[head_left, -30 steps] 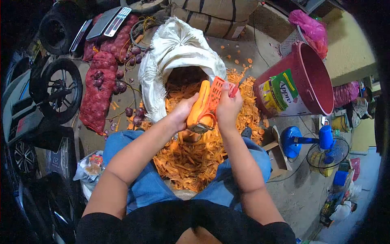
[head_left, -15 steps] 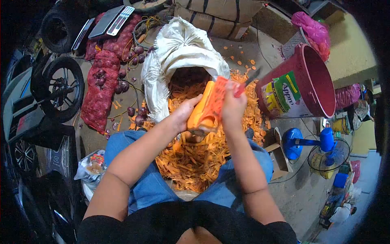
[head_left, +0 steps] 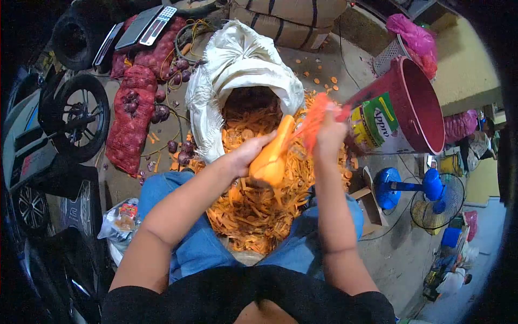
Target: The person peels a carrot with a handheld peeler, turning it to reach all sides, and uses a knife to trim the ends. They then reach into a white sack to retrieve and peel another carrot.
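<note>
My left hand [head_left: 251, 155] is wrapped around a large, smooth orange carrot [head_left: 270, 162], its narrow end tilted up and away from me. My right hand [head_left: 330, 137] grips a red-handled peeling tool [head_left: 318, 121] just right of the carrot. Motion blurs the tool's flat orange-red part, so its edge and any contact with the carrot cannot be made out. Below both hands lies a thick heap of orange peelings [head_left: 248, 218] between my knees. The peelings reach into the mouth of a white woven sack [head_left: 245, 70], which lies open toward me.
A large maroon bucket [head_left: 377, 121] leans at the right, with a blue fan [head_left: 431, 186] beyond it. Red net bags of onions [head_left: 129, 124], loose onions and a scale [head_left: 156, 27] lie left. A motorbike wheel [head_left: 81, 119] stands farther left; a cardboard box [head_left: 369, 210] sits beside my right knee.
My right hand and the tool have moved right and slightly toward me, away from the carrot. The carrot has turned in my left hand, showing a smoother orange side.
</note>
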`<move>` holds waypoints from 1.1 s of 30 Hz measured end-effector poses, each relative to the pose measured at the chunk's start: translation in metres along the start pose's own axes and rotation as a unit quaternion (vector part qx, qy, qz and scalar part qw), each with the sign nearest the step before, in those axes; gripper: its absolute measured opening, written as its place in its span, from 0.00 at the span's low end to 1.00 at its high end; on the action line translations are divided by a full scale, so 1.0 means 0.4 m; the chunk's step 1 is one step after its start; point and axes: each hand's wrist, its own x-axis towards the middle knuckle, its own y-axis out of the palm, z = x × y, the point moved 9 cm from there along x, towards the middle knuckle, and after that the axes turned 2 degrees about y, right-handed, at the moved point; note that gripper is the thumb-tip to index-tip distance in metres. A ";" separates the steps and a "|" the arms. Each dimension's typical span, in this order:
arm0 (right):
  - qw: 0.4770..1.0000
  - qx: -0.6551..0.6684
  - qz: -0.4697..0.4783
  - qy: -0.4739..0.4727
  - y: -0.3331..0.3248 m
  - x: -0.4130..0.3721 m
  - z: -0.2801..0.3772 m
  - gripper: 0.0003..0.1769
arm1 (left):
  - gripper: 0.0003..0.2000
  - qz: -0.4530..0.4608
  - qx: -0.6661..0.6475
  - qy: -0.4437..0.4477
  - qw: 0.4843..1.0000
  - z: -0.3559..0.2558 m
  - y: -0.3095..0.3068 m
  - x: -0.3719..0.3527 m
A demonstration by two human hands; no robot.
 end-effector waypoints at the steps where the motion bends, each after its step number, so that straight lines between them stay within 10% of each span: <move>1: 0.995 -0.074 0.028 -0.057 0.035 -0.040 0.026 0.12 | 0.18 0.023 -0.021 0.006 1.000 0.000 -0.014 0.021; 6: 0.972 -0.195 0.095 -0.091 0.077 -0.084 -0.003 0.11 | 0.17 -0.058 0.025 0.046 0.997 -0.015 -0.016 0.008; 12: 0.960 -0.164 -0.211 -0.078 -0.204 0.164 -0.100 0.13 | 0.19 -0.004 0.123 -0.035 0.992 0.054 0.038 -0.028; 15: 0.991 0.047 -0.116 0.036 -0.099 0.079 -0.031 0.11 | 0.19 0.012 0.036 -0.050 0.998 0.034 0.018 -0.011; 19: 0.980 -0.113 0.103 -0.126 0.069 -0.069 -0.002 0.12 | 0.16 0.007 -0.026 0.019 0.999 -0.003 0.003 0.015; 23: 0.961 -0.221 0.094 -0.137 0.078 -0.091 -0.001 0.12 | 0.13 0.018 0.010 0.076 0.997 -0.002 -0.006 0.033; 27: 0.956 -0.208 -0.163 -0.129 -0.144 0.139 -0.069 0.13 | 0.15 0.023 0.097 -0.004 0.995 0.056 0.037 -0.008; 30: 0.971 -0.143 -0.186 0.036 -0.182 0.130 -0.067 0.12 | 0.17 0.021 0.066 -0.036 0.997 0.061 0.029 -0.015; 33: 0.996 -0.072 -0.028 -0.039 -0.031 0.031 0.021 0.09 | 0.18 0.010 0.011 -0.045 0.999 0.034 -0.010 0.009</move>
